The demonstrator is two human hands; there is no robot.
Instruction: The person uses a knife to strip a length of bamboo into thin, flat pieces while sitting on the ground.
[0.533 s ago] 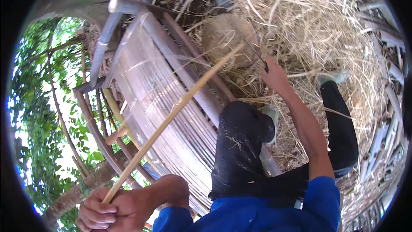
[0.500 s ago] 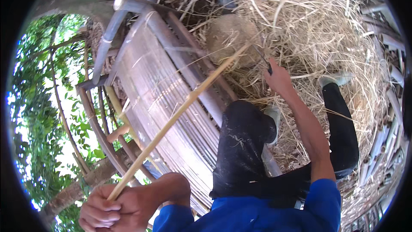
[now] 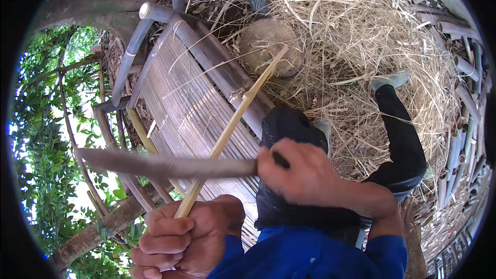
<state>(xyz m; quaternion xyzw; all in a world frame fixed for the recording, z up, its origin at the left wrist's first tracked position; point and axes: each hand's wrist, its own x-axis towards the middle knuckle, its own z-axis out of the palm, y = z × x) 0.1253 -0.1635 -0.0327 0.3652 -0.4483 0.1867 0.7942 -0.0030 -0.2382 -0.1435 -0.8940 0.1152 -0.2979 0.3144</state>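
At the near edge, the person's left hand (image 3: 175, 243) is curled into a fist around the lower end of a thin bamboo stick (image 3: 232, 124), just as it was half a second ago. The stick slants up and to the right, its far tip resting against a round stump (image 3: 268, 46) set among dry straw (image 3: 361, 36).

What has changed is the right hand (image 3: 305, 173). Earlier it reached out to the stick's far tip near the stump; now it has drawn back close to the body and is clenched on the handle of a long knife (image 3: 165, 165). The blade points left and crosses the stick just above the left fist. The blade is blurred, so its edge is hard to make out, and the handle is almost wholly hidden inside the fingers.

Beyond the hands lies a slatted bamboo bench (image 3: 186, 103), with the person's dark trouser legs to its right. The blue sleeves are cut off at the bottom edge. Green leaves (image 3: 46, 139) fill the far left.
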